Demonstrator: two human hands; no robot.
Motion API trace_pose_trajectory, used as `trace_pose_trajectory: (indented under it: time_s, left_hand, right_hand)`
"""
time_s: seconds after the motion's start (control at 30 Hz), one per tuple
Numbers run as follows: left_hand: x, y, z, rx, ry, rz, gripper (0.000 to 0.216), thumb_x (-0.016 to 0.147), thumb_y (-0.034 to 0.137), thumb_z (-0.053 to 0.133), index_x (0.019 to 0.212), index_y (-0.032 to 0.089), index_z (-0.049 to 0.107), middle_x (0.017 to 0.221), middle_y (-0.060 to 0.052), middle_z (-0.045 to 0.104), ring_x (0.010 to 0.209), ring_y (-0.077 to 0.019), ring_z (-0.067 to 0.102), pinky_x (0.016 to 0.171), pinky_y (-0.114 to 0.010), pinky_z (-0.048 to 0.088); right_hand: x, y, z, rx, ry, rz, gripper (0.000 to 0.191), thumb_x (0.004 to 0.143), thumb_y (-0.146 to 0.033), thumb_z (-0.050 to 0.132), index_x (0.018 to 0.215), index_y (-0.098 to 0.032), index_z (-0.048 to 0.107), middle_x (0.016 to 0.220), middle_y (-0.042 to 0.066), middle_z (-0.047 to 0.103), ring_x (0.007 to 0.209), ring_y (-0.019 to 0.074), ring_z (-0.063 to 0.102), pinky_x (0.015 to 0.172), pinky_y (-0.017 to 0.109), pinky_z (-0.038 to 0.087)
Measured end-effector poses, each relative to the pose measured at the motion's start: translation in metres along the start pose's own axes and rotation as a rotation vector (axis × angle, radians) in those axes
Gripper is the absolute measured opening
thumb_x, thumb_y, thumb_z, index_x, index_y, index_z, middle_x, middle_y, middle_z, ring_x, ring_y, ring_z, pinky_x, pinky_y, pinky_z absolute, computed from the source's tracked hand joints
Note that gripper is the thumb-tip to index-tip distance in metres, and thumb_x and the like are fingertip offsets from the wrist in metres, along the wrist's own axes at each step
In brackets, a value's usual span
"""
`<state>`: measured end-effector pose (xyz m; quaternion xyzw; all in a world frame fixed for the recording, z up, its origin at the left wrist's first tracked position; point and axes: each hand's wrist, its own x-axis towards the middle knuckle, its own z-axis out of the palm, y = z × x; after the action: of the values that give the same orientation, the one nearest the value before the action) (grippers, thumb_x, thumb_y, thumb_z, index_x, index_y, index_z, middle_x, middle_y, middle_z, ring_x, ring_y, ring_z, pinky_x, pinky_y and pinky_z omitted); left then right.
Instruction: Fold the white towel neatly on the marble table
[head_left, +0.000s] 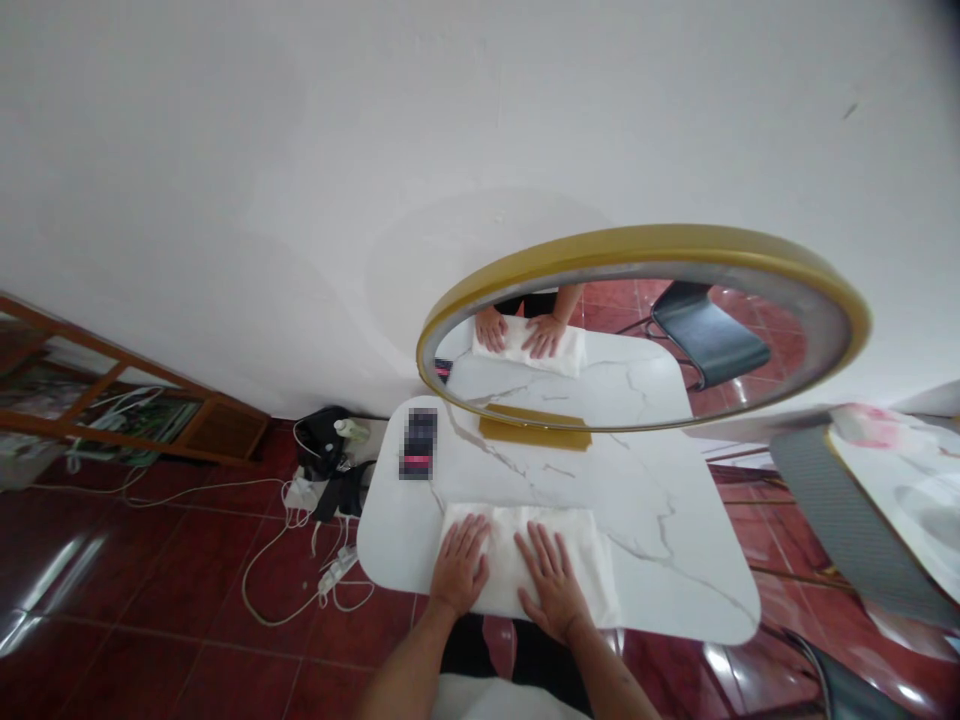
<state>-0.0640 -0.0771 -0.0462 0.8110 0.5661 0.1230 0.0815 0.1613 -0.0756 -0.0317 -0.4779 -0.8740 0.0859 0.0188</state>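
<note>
- A domestic room is suggested, likely a dressing corner.
- A gold-framed oval mirror [645,240] is stood on a marble-look table [660,500] against a white wall [300,150].
- A white towel [591,555] is laid there.
- Glossy red floor tiles [150,610] are strewn with cables [259,590] and a power strip [337,568].

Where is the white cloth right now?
Head view: the white cloth lies at the near edge of the marble table, under the left hand and right hand.

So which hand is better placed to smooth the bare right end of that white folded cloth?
Likely the right hand: it lies flat on the white folded cloth beside that uncovered end, while the left hand rests flat near its left edge.
</note>
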Motion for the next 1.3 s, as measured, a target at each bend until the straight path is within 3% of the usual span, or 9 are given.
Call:
trace_pose_trajectory:
  time_s: [0.33, 0.57, 0.73, 1.0, 1.3]
  left_hand:
    - [-0.028, -0.071, -0.022, 0.094, 0.006, 0.001, 0.054, 0.085, 0.021, 0.041, 0.139, 0.023, 0.033, 0.143, 0.000, 0.037, 0.134, -0.0179, 0.029, 0.109, -0.037, 0.024]
    - [-0.045, -0.126, -0.035, 0.140, 0.046, -0.035, 0.052, 0.085, 0.022, 0.041, 0.137, 0.024, 0.037, 0.140, -0.002, 0.042, 0.132, -0.0184, 0.033, 0.109, -0.038, 0.025]
    - [-0.047, -0.146, -0.039, 0.183, 0.032, -0.034, 0.050, 0.086, 0.022, 0.041, 0.136, 0.025, 0.037, 0.140, -0.001, 0.043, 0.132, -0.0177, 0.033, 0.109, -0.039, 0.025]
    - [-0.044, -0.128, -0.029, 0.213, 0.106, -0.099, 0.055, 0.086, 0.021, 0.040, 0.140, 0.026, 0.031, 0.139, -0.001, 0.043, 0.131, -0.0188, 0.034, 0.107, -0.039, 0.029]
    - [-0.018, -0.062, -0.004, 0.182, 0.069, -0.058, 0.060, 0.085, 0.020, 0.040, 0.143, 0.024, 0.025, 0.142, -0.002, 0.039, 0.133, -0.0198, 0.030, 0.109, -0.040, 0.025]
  right_hand:
    - [0.043, -0.060, 0.014, 0.101, -0.028, -0.016, 0.088, 0.074, -0.042, 0.050, 0.145, -0.020, 0.004, 0.151, 0.009, 0.003, 0.137, 0.0352, 0.007, 0.108, 0.058, 0.001]
    - [0.085, -0.100, 0.013, 0.214, -0.097, -0.046, 0.084, 0.079, -0.050, 0.045, 0.145, -0.022, 0.001, 0.151, 0.007, -0.003, 0.138, 0.0329, 0.004, 0.109, 0.054, -0.005]
    - [0.097, -0.114, 0.014, 0.250, -0.086, -0.046, 0.082, 0.081, -0.049, 0.044, 0.145, -0.022, 0.000, 0.150, 0.005, -0.005, 0.138, 0.0329, 0.002, 0.109, 0.054, -0.004]
    - [0.090, -0.100, 0.018, 0.290, -0.065, -0.086, 0.082, 0.080, -0.046, 0.045, 0.145, -0.024, 0.000, 0.151, 0.004, -0.001, 0.138, 0.0308, 0.007, 0.111, 0.050, -0.001]
    - [0.044, -0.040, 0.016, 0.248, -0.033, -0.046, 0.081, 0.080, -0.047, 0.046, 0.145, -0.025, 0.003, 0.151, 0.005, 0.002, 0.138, 0.0306, 0.010, 0.110, 0.051, 0.003]
